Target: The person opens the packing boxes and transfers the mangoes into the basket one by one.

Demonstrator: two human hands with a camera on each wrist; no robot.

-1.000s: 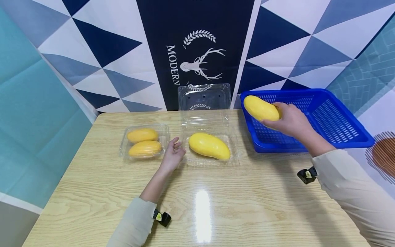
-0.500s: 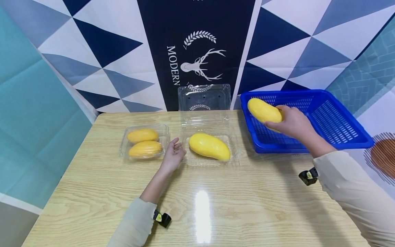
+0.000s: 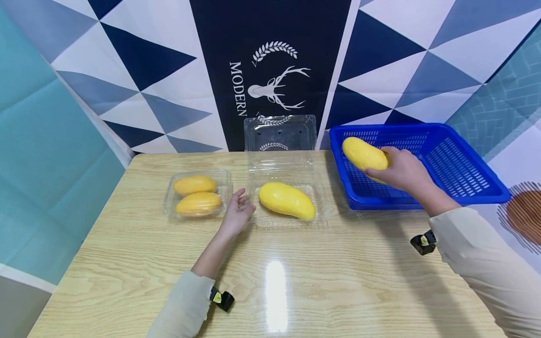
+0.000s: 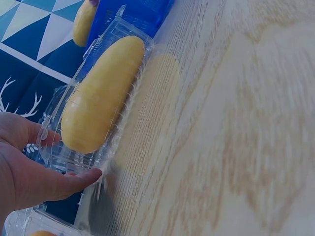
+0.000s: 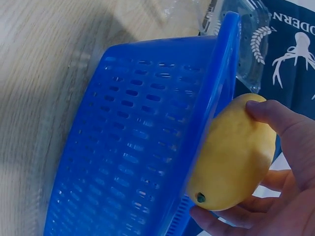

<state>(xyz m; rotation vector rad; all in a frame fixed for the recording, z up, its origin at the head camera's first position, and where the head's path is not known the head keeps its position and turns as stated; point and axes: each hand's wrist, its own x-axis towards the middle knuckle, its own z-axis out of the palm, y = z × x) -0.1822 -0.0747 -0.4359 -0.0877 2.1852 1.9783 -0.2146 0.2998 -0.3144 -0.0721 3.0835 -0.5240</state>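
Now fruit (image 3: 364, 154) in right hand (image 3: 405, 170) farther over basket (image 3: 458, 164).

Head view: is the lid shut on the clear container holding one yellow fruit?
No: its lid stands raised at the back of the clear container, leaving the yellow fruit uncovered.
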